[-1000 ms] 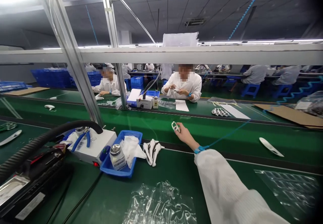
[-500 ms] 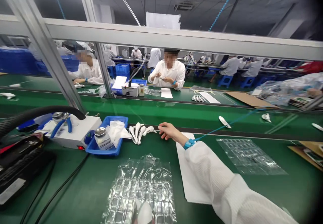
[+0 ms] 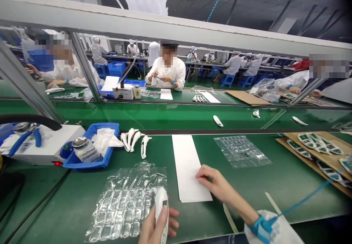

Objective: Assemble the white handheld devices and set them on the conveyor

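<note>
My left hand (image 3: 154,226) is closed around a white handheld device (image 3: 161,209) with a rounded top and a small dark window, held upright at the bottom of the view. Behind it lies a clear plastic blister sheet (image 3: 121,203) with rows of pockets. My right hand (image 3: 213,181) hovers over or touches the right part of a white paper sheet (image 3: 187,163); contact is unclear. Its fingers are loosely bent, with a gap behind the thumb and nothing visible in them. Several white curved casing parts (image 3: 132,140) lie beyond the blister sheet, one white casing part (image 3: 144,147) slightly apart.
A blue tray (image 3: 106,159) with a metal-lidded jar stands at left, beside a white box (image 3: 59,141) with blue pliers. Another blister sheet (image 3: 242,150) lies right. Cardboard (image 3: 286,146) with green-and-white parts is far right. A blue wrist cord (image 3: 305,200) trails right. Co-workers sit opposite.
My right hand has come back from beside the white casing parts to the paper sheet. My left hand has risen further into view with the device. The view has swung right.
</note>
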The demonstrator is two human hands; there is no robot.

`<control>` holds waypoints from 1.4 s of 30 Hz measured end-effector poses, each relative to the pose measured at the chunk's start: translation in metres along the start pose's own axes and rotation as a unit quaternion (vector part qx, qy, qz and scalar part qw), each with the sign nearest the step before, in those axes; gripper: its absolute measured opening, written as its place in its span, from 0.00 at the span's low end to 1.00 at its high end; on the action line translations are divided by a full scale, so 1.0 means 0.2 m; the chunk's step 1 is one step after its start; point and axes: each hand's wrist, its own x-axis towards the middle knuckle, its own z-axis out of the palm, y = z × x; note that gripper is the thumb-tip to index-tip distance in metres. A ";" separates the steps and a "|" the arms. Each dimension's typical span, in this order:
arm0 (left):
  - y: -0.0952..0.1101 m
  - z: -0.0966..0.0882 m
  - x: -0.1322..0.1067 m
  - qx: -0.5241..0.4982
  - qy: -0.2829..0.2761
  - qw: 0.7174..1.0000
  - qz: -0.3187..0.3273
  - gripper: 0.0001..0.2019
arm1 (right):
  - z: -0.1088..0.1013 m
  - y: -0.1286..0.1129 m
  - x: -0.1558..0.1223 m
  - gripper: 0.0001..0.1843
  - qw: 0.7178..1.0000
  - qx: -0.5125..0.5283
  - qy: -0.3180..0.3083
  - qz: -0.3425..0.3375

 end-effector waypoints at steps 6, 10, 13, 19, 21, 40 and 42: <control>0.03 0.16 0.13 0.062 0.005 0.998 0.014 0.29 | 0.27 -0.06 -0.11 0.09 0.999 -0.035 -0.019 -0.020; 0.03 0.21 0.20 0.089 -0.022 0.995 0.034 0.34 | 0.31 -0.04 -0.10 0.07 0.998 -0.067 -0.013 -0.015; 0.02 0.21 0.23 0.097 -0.045 0.994 0.037 0.36 | 0.33 -0.04 -0.09 0.08 0.994 -0.106 -0.008 -0.012; 0.01 0.19 0.23 0.050 -0.040 0.997 0.036 0.34 | 0.30 -0.12 -0.15 0.11 0.995 -0.081 -0.036 -0.045; 0.02 0.19 0.22 0.050 -0.056 0.996 0.037 0.26 | 0.26 -0.18 -0.17 0.12 0.998 -0.013 -0.037 -0.048; 0.06 0.16 0.05 0.012 -0.053 0.998 -0.026 0.33 | 0.36 -0.42 -0.08 0.11 0.996 0.072 -0.038 -0.029; 0.06 0.15 0.05 0.013 -0.054 0.998 -0.030 0.33 | 0.37 -0.41 -0.08 0.11 0.996 0.078 -0.034 -0.025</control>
